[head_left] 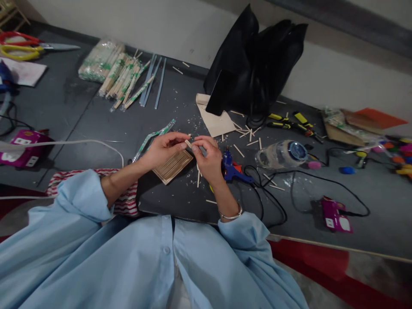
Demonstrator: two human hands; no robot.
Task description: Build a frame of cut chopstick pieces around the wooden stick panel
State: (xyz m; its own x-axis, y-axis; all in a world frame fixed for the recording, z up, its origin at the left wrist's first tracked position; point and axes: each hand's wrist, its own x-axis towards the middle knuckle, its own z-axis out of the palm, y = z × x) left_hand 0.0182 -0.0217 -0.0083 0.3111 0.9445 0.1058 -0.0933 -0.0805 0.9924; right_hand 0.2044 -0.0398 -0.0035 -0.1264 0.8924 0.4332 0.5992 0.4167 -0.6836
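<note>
Just above a small slatted wooden panel (175,168), my left hand (165,149) and my right hand (208,158) meet, fingertips almost touching. A short pale wooden stick (188,143) is pinched between the fingers of both hands. The panel lies flat on the dark table, its far edge partly covered by my hands. To the right of my right hand rests a blue glue gun (231,169) with a black cord. An emptied green-and-clear wrapper (151,138) lies behind my left wrist.
Wrapped chopsticks (124,81), blue-grey strips (160,83) and scissors (38,46) lie at the back left. Loose sticks (251,133) are scattered before a black bag (254,64) with a phone (219,92). A clear jar (280,154), yellow-black cutters (291,122) and purple boxes (336,216) are around.
</note>
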